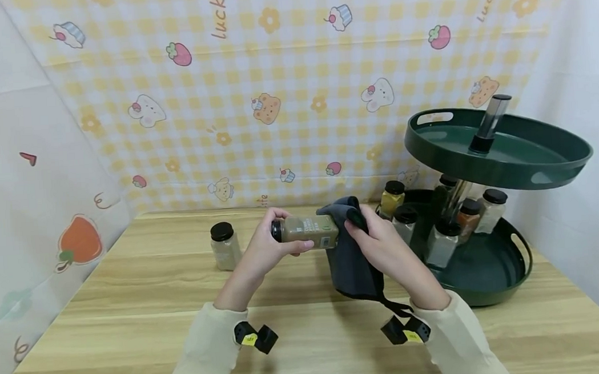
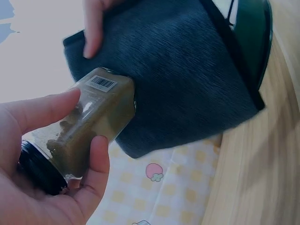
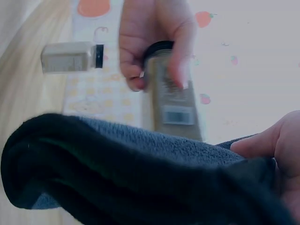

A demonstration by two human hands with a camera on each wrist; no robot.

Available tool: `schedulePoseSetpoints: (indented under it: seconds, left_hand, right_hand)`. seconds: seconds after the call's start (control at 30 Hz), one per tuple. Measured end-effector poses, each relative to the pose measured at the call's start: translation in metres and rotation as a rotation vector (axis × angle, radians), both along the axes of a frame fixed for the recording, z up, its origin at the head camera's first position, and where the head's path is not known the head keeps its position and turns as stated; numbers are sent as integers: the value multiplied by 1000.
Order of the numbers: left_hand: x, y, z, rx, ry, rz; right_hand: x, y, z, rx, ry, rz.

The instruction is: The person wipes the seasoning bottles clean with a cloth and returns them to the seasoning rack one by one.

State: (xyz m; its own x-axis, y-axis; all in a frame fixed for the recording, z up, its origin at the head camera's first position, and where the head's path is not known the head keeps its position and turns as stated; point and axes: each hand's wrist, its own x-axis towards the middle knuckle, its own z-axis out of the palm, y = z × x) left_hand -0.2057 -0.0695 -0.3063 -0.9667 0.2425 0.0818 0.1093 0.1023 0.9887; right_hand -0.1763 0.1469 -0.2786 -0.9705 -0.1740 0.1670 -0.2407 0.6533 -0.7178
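Held jar [image 1: 309, 231]: on its side above the counter, black cap to the left, base at the cloth; firm contact there cannot be told.
Left hand [image 1: 266, 245]: fingers grasping the jar near its cap end, thumb along the near side.
Grey cloth [image 1: 353, 269]: dark-edged, hanging from the right hand [image 1: 382, 240], whose fingers pinch its upper part; a dark strap trails toward the right sleeve [image 1: 454, 329].
Lone jar [image 1: 226, 251]: upright, black-capped, pale contents, left of the left hand, apart from it.
Green two-tier stand: right of the hands; upper tray [image 1: 549, 151] bare, overhanging the lower tray [image 1: 490, 281].
Stored jars: several black-capped ones in the lower tray, among them a yellow jar [image 1: 392, 201] and an orange-brown jar [image 1: 468, 222].
In the way: the right hand and forearm cover part of the lower tray's left side; the upper tray and post hide some jars.
Counter [image 1: 132, 317]: light striped wood grain.
Backdrop [image 1: 297, 61]: yellow-and-white checks with cakes, strawberries, flowers; whitish sheets either side.
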Motion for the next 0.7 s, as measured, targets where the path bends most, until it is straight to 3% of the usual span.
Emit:
schedulePoseSetpoints:
  seconds: [0.33, 0.7]
  left_hand:
    - [1, 2, 0, 6, -7, 1]
    - [7, 2, 8, 66, 0, -8]
  right_hand:
    - [26, 3, 21, -38, 40, -5]
    - [1, -3, -1, 0, -16, -12]
